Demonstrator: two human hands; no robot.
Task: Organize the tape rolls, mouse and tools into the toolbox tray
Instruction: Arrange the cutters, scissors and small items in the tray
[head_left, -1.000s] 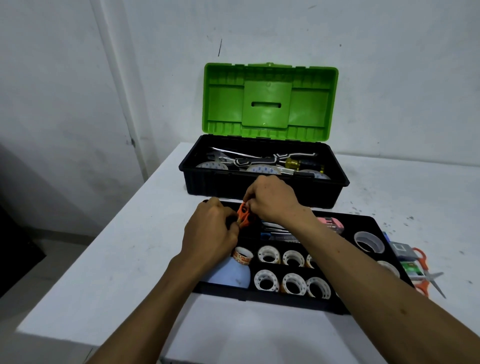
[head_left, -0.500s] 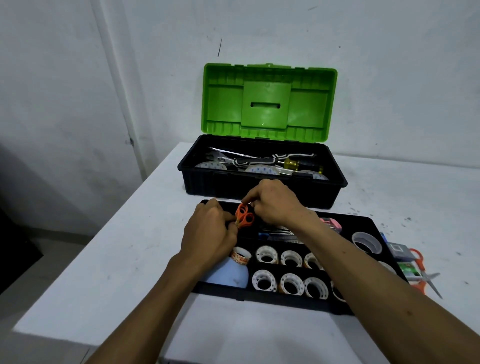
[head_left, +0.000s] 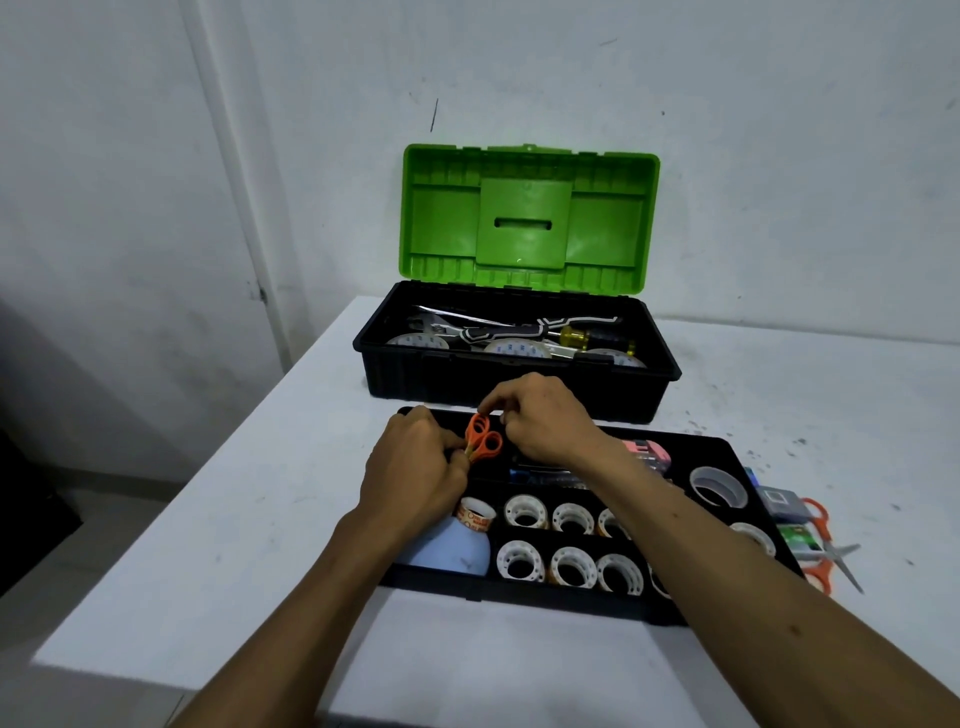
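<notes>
Here, round-looped orange plastic scissors (head_left: 484, 441).

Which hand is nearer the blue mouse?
Left. The left hand is just behind the mouse, with its wrist overlapping it. The right hand is farther back and to the right, by the held scissors.
</notes>
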